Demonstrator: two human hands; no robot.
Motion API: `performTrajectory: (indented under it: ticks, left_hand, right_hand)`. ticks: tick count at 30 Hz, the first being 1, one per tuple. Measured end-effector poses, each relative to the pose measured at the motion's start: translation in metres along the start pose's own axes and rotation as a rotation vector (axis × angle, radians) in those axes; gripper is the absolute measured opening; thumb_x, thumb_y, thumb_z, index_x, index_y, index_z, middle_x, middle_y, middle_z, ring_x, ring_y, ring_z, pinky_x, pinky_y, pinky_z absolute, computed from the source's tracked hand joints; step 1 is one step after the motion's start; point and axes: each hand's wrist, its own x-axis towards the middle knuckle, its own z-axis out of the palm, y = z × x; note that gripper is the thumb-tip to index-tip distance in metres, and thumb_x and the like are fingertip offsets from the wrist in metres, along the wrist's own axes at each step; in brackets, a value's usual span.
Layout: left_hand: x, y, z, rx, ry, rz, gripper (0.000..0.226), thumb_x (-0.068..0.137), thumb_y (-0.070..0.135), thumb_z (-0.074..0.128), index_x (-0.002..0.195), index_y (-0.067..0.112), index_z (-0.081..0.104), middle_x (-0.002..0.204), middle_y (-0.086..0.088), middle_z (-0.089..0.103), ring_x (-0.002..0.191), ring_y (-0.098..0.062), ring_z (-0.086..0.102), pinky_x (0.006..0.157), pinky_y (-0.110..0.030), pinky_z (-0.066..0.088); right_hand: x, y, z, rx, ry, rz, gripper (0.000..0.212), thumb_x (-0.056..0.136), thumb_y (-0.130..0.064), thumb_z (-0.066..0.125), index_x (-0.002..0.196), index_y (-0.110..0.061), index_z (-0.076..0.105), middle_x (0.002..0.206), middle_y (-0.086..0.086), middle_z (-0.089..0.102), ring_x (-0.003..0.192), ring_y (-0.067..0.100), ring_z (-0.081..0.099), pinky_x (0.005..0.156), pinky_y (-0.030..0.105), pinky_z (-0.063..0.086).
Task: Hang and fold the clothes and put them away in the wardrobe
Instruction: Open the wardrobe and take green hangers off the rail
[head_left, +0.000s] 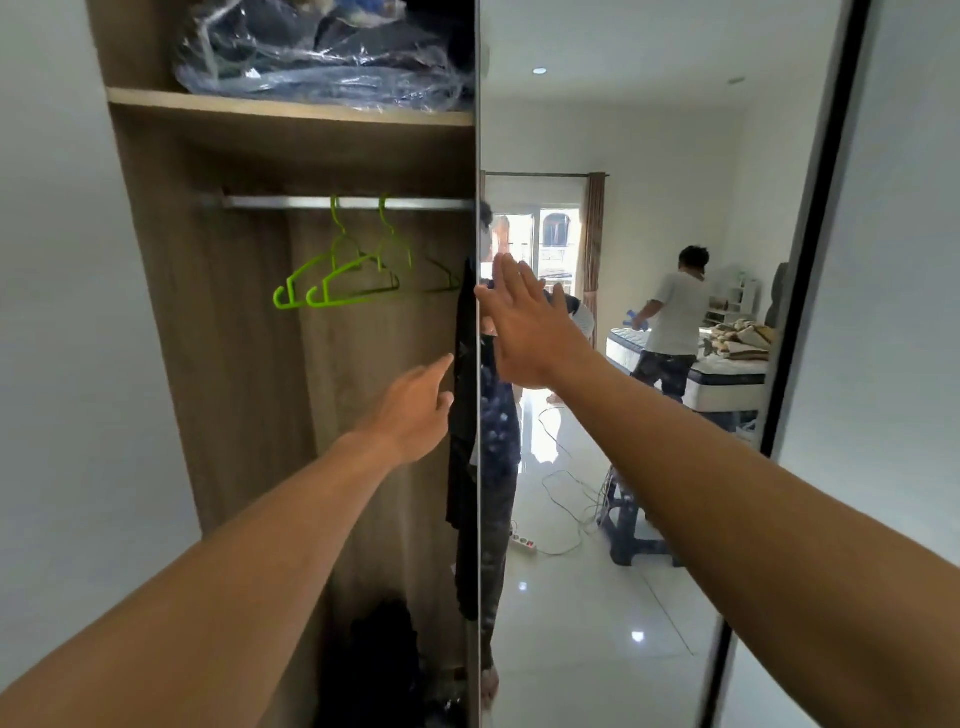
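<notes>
The wardrobe stands partly open, with a metal rail (291, 202) under a wooden shelf (249, 106). Two empty green hangers (337, 283) hang on the rail. A dark garment (464, 415) hangs at the right of the opening, half hidden behind the mirrored sliding door (649, 156). My left hand (415, 408) reaches toward the garment with the index finger stretched out, just short of the cloth. My right hand (524, 322) lies flat against the mirror near the door's left edge, fingers spread. Neither hand holds anything.
Plastic-wrapped bundles (322, 52) fill the top shelf. A dark heap (384, 654) lies on the wardrobe floor. The mirror reflects a tiled room with a bed, floor cables, a stool and another person standing by the bed.
</notes>
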Motion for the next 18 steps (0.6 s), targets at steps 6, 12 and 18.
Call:
performTrajectory:
  ticks: [6,12,18]
  left_hand:
    - [0.058,0.012,0.035,-0.171,0.02,-0.082,0.044,0.108,0.026,0.031,0.151,0.018,0.038,0.146,-0.012,0.051,0.134,-0.032,0.046,0.109,-0.041,0.037]
    - [0.072,0.014,0.071,-0.468,0.131,-0.175,0.021,0.109,0.031,0.033,0.105,0.023,0.052,0.087,0.006,0.057,0.077,-0.006,0.052,0.064,-0.019,0.035]
    - [0.061,0.022,0.064,-0.512,0.156,-0.204,0.021,0.107,0.029,0.039,0.095,0.019,0.052,0.079,0.004,0.055,0.069,-0.01,0.052,0.052,-0.017,0.034]
  right_hand:
    - [0.039,0.021,0.016,-0.05,0.027,-0.019,0.077,0.097,-0.034,0.057,0.161,-0.03,0.015,0.166,0.017,-0.02,0.152,0.041,-0.019,0.116,0.074,0.004]
    - [0.044,0.02,0.032,-0.142,0.089,-0.011,0.064,0.092,-0.036,0.057,0.152,-0.031,0.034,0.166,0.018,-0.018,0.152,0.045,-0.016,0.112,0.078,0.009]
    - [0.031,0.01,0.01,-0.159,0.05,0.003,0.063,0.089,-0.031,0.063,0.148,-0.031,0.04,0.167,0.019,-0.012,0.153,0.045,-0.01,0.112,0.076,0.017]
